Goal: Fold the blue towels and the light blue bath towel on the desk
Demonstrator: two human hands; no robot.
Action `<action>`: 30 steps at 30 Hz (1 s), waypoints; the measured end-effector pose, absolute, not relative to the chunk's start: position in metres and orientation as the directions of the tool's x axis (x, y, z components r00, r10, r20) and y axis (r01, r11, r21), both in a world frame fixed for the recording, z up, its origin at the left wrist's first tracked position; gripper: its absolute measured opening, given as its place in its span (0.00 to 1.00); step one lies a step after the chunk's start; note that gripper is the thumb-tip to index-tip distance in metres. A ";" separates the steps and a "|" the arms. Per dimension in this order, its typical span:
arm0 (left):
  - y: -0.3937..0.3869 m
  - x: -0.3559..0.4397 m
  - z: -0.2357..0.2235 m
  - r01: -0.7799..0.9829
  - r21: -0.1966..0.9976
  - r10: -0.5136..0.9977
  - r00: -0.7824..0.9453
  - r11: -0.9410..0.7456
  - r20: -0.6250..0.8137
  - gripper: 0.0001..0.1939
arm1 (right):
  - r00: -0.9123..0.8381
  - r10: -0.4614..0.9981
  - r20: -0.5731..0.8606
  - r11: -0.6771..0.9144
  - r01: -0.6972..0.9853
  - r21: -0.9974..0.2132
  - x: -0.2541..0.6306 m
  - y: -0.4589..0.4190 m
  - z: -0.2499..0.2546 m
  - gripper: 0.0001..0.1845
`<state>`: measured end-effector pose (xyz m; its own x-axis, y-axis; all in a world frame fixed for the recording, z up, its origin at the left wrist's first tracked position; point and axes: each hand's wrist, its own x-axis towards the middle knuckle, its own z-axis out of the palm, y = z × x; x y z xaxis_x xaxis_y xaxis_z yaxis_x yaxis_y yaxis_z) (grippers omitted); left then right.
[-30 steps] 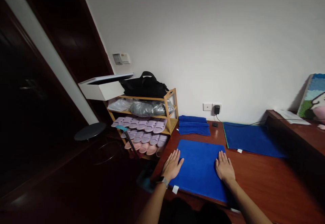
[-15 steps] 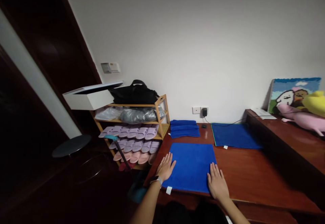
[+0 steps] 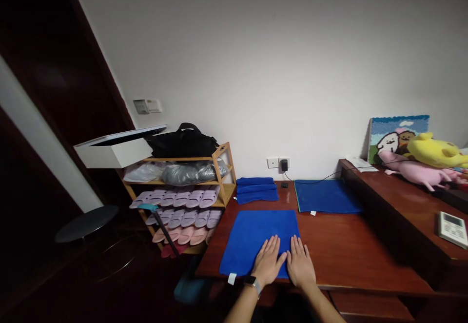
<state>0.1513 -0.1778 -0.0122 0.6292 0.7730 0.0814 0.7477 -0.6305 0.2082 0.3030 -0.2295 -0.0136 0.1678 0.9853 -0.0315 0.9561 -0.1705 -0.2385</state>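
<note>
A blue towel (image 3: 248,235) lies spread flat near the front left edge of the wooden table (image 3: 340,250), its white tag (image 3: 231,278) hanging at the front left corner. Flat on the towel's right half rests my left hand (image 3: 268,259), fingers extended, a watch on the wrist. My right hand (image 3: 301,262) lies along the towel's right edge, also with straight fingers, close beside the left. Behind the spread towel is a rolled or folded blue towel (image 3: 257,190). Another blue towel (image 3: 325,196) with a green edge lies flat at the back right.
Left of the table stands a wooden shoe rack (image 3: 224,176) with slippers, a black bag (image 3: 183,141) and a white box (image 3: 113,152). A plugged-in adapter (image 3: 284,165) trails a cable. Plush toys (image 3: 413,169) and a calculator-like device (image 3: 453,229) lie on the raised right ledge.
My left hand has moved from the towel's left edge across to its right half, beside my right hand. The view has turned right, showing more of the ledge.
</note>
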 end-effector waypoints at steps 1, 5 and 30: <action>-0.176 0.132 -0.014 0.763 0.194 0.785 0.614 -0.616 0.079 0.38 | 0.178 0.984 -0.024 -0.179 0.953 -0.243 0.303 -0.229 -0.015 0.36; -0.172 0.045 -0.015 0.851 0.144 0.863 0.500 -0.506 0.078 0.38 | 0.194 0.981 -0.003 -0.188 0.941 -0.280 0.302 -0.226 -0.023 0.36; -0.164 0.113 0.018 0.795 0.181 0.813 0.546 -0.579 0.202 0.37 | 0.179 0.983 -0.027 -0.180 0.953 -0.244 0.302 -0.228 -0.018 0.36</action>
<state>0.1127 -0.1639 0.0180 0.5463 0.8130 0.2016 0.7950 -0.5791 0.1809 0.3023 -0.2278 -0.0177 0.1791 0.9835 -0.0269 0.9530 -0.1803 -0.2437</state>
